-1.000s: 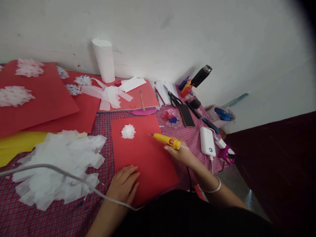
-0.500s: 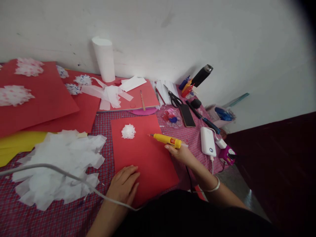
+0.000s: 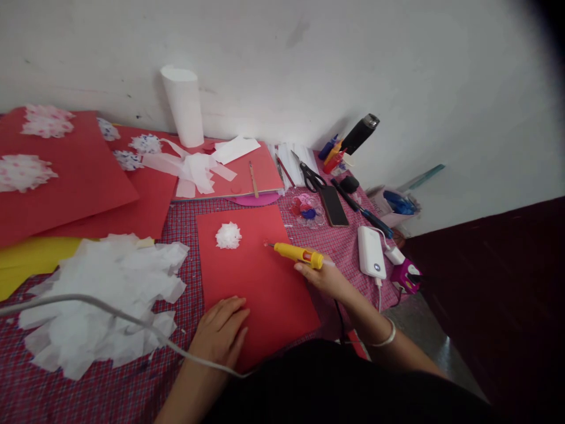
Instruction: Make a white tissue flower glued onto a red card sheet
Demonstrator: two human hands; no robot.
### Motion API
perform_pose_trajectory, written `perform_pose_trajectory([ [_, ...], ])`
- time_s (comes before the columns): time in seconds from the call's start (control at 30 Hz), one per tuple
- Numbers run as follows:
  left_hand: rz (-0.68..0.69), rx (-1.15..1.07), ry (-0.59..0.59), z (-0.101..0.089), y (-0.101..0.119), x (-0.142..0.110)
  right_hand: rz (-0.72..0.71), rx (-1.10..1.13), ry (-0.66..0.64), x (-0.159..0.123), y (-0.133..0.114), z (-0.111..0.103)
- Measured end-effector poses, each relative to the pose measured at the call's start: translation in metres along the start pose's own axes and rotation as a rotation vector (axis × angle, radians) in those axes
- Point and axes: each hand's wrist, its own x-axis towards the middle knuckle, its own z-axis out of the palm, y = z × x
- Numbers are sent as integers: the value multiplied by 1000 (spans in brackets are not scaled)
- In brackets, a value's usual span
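A sheet of red paper (image 3: 269,294) lies in front of me on the checked cloth. My left hand (image 3: 223,330) rests flat on its lower left part, fingers stretched out. In my right hand (image 3: 324,277) is a yellow glue gun (image 3: 298,254), its nozzle pointing left over the upper right of the sheet. By the nozzle tip a small spot of glue (image 3: 265,242) shows on the paper. A white ruffled paper puff (image 3: 228,235) sits on the sheet's upper left. Left of the sheet spreads a heap of white paper pieces (image 3: 106,294).
Red sheets with puffs (image 3: 88,176) lie at the left. A white paper roll (image 3: 183,109) stands by the wall. Scissors (image 3: 311,176), a phone (image 3: 334,206), a paint palette (image 3: 308,210) and a power bank (image 3: 371,252) lie at the right. A grey cable (image 3: 132,320) crosses the lower left.
The whole view has shifted slightly. The glue gun's nozzle has drawn back a little to the right and down, leaving the glue spot more visible. My left hand stays put.
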Motion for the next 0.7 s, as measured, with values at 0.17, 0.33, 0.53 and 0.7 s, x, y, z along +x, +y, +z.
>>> perform_pose_trajectory([
  [0.17,-3,7,12,-1,2,1,64,40,44,3,1,-1],
  [0.33,4,9,19,2,-1,-1,56,71,76,9,1,1],
  [0.53,38,24,35,5,-5,-3,90,127,108,15,7,4],
  [0.7,33,33,32,4,-4,-2,127,107,79,19,10,5],
])
